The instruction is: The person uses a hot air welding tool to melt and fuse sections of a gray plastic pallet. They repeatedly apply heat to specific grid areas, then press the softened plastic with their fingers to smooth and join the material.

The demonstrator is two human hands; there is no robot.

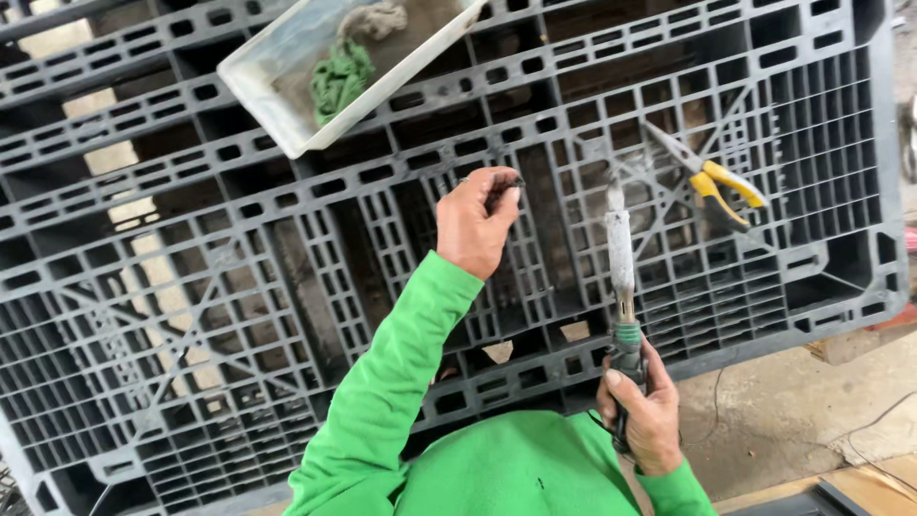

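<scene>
A: Right hand (pixel 642 411) grips the soldering iron (pixel 621 263), tip over the pallet (pixel 239 287)?

B: Yes. Left hand (pixel 475 222) pinches a thin strip (pixel 504 183) above it. Best bring both together steadily.

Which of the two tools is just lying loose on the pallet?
The yellow-handled pliers, lying untouched at the upper right. The other tool, the soldering iron, is gripped in the right hand.

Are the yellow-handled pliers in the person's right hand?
No. The pliers lie loose on the pallet, while the right hand grips a soldering iron.
</scene>
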